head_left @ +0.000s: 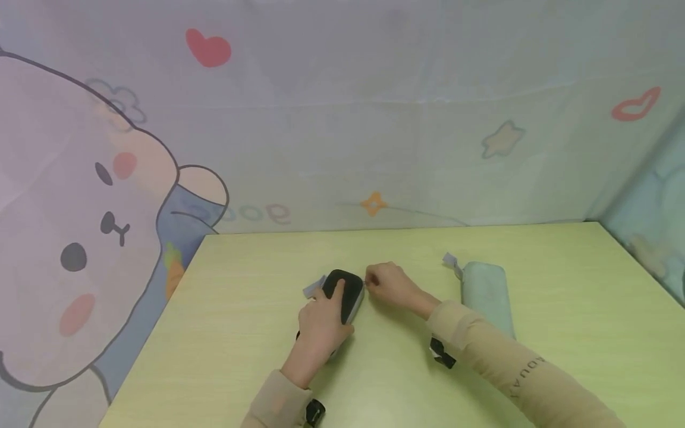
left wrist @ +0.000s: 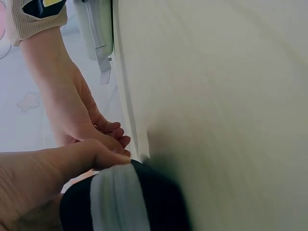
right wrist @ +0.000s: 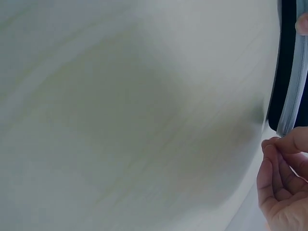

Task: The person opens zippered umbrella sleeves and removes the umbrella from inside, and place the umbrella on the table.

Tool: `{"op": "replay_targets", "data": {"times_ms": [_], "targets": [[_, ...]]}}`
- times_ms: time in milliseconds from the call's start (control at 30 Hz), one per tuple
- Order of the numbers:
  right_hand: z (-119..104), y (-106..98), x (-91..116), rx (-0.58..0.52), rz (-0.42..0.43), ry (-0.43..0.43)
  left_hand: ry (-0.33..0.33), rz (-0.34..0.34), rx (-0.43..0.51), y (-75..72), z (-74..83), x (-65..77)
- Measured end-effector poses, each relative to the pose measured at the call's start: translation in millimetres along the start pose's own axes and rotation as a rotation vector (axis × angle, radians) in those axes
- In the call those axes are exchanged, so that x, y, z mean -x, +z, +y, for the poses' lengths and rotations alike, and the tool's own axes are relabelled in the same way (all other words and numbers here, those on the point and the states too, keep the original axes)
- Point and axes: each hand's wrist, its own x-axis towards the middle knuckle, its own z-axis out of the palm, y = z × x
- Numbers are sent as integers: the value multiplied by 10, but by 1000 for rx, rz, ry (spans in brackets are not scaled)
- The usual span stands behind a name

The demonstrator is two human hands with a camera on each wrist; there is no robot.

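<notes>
A black zippered case (head_left: 351, 292) lies near the middle of the table. My left hand (head_left: 321, 324) grips it from the near side, index finger stretched along the top and thumb on the right flank. A pale grey strap (head_left: 313, 288) sticks out at the case's far left. At the far right corner my right hand (head_left: 393, 286) pinches with thumb and fingertips; the zipper pull there is mostly hidden by them. In the right wrist view the grey zipper band (right wrist: 291, 82) runs down the case's side to those fingertips, and it looks closed along the visible stretch.
A pale green pouch (head_left: 486, 294) with a grey strap (head_left: 452, 263) lies to the right, partly behind my right forearm. The light yellow-green table (head_left: 225, 356) ends at a printed cloth backdrop (head_left: 342, 119).
</notes>
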Motion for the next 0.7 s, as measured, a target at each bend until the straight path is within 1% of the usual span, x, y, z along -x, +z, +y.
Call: {"op": "replay_targets", "data": {"times_ms": [67, 133, 200, 400, 467, 567, 700], "targets": [[-11, -2, -5, -3, -3, 13, 14, -27, 0, -20, -17, 8], [-16, -1, -4, -6, -9, 26, 29, -59, 20, -37, -49, 19], [-12, 3, -5, 3, -7, 35, 53, -77, 46, -53, -92, 35], [10, 45, -5, 16, 8, 41, 181, -133, 127, -78, -264, 109], [13, 48, -3, 9, 7, 47, 212, -172, 159, -95, -330, 114], [16, 48, 2, 0, 8, 40, 220, -254, 210, -134, -421, 106], [22, 55, 10, -5, 16, 29, 218, -353, 256, -191, -476, 103]]}}
